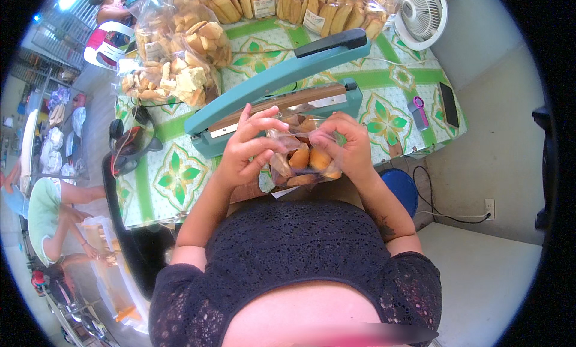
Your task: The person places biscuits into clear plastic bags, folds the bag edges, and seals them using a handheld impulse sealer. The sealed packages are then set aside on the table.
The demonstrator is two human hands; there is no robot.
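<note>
A clear plastic bag (293,144) of brown bread pieces (309,157) is in front of my chest, at the near side of a teal bag sealer (210,145). My left hand (251,144) has its thumb and index finger at the bag's left edge, its other fingers raised and spread. At the right edge, my right hand (348,144) pinches the film between thumb and curled fingers. The sealer's long arm with a black handle (331,43) is lifted above its wooden base.
Large bags of bread pieces (191,82) and packed bread sticks (336,14) line the table's far side. A white fan (421,17), a black phone (449,105) and a pink-handled tool (419,112) are at right. Headphones (143,116) lie left. Two people (45,218) are at left, near a plastic bin (108,269).
</note>
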